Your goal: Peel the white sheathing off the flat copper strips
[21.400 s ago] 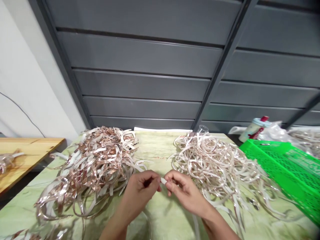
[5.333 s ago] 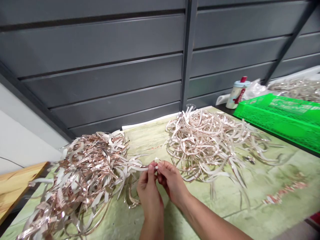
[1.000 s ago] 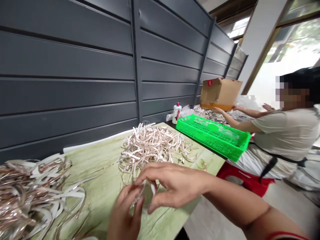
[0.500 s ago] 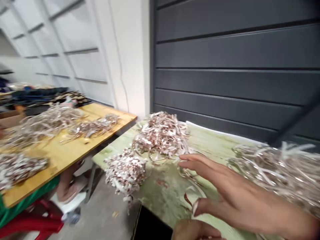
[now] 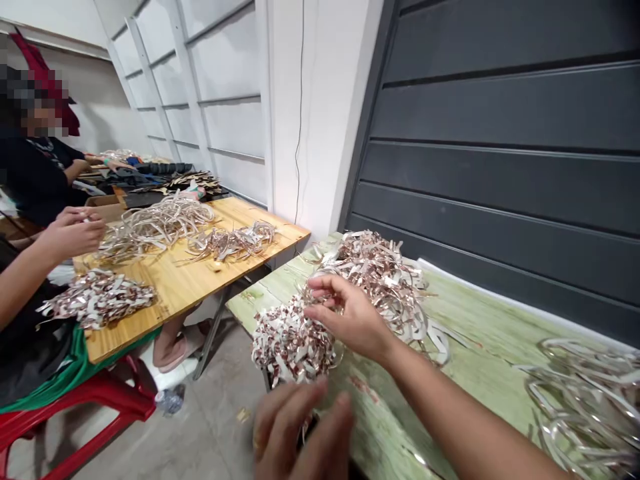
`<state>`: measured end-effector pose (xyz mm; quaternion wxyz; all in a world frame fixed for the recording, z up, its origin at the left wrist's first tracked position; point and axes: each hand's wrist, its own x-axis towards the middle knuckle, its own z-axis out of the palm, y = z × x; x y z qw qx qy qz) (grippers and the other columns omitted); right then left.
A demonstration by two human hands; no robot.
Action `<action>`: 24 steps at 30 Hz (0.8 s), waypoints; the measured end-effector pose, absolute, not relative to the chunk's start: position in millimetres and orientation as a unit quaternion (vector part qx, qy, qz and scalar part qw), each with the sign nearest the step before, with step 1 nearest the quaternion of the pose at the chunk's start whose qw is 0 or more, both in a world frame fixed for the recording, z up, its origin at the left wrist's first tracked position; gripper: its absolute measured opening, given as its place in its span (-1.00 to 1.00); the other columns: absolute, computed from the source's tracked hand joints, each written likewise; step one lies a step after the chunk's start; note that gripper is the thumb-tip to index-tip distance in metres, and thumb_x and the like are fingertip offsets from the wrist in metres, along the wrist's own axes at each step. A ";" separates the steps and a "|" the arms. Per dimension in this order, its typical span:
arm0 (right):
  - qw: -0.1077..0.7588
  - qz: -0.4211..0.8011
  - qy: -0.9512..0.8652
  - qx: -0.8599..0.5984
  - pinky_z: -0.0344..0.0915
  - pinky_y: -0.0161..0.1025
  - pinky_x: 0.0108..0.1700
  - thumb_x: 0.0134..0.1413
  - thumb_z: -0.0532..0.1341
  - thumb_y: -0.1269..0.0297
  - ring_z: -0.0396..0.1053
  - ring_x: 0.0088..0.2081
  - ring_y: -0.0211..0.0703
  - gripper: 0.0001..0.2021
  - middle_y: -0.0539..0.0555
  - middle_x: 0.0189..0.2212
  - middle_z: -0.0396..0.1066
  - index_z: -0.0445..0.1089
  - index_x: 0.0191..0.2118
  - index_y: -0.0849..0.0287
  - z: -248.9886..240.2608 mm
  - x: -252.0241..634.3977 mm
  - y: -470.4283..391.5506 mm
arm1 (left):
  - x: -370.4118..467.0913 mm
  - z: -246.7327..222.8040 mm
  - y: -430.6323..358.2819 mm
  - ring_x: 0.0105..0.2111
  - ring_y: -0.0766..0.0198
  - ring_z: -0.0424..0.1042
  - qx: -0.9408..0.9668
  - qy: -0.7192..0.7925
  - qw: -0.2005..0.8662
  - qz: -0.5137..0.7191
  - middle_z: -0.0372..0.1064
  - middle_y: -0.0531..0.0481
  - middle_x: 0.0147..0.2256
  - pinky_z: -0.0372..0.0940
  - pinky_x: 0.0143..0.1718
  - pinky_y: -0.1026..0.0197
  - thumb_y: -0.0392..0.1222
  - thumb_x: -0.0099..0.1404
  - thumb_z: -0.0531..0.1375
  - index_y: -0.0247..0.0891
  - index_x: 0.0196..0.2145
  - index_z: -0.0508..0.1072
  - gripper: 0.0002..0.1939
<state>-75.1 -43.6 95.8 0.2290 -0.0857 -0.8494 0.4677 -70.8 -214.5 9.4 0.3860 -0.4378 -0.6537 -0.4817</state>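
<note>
My right hand [image 5: 353, 320] reaches over the edge of a heap of short, knotted-looking white and rose-gold strip pieces [image 5: 290, 343]. Its fingers curve, with a gap between thumb and fingertips, and I make out nothing held there. Behind it rises a bigger tangle of shiny rose-gold and white strips [image 5: 375, 267]. Low in the picture, my left hand [image 5: 303, 433] is slightly blurred, its fingers spread, just in front of the smaller heap. Both heaps lie on a green marbled table [image 5: 480, 333]. Loose long strips [image 5: 585, 400] are bunched at its right side.
To the left, a wooden table [image 5: 175, 293] carries more strip heaps [image 5: 105, 297]. A co-worker's hands [image 5: 75, 230] are over it, and another person [image 5: 30, 153] sits beyond. A red plastic stool [image 5: 100, 407] stands below. A dark slatted door [image 5: 500, 160] backs my table.
The view has turned left, bringing co-workers into sight. My right hand has moved left from the table's middle to the small heap, its fingers now more curved. More of my left hand shows.
</note>
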 end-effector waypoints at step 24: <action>0.119 0.582 -0.776 -0.212 0.32 -0.24 -0.25 0.04 0.34 0.22 0.42 -0.35 -0.22 -0.82 0.04 -0.38 0.50 0.50 -0.23 0.17 76.0 70.8 32.1 | -162.4 -33.2 -229.4 -0.06 0.06 0.48 -0.570 -0.689 0.209 -0.395 0.48 -0.09 -0.03 0.37 -0.01 0.04 -0.18 0.26 0.22 -0.15 -0.01 0.47 -0.68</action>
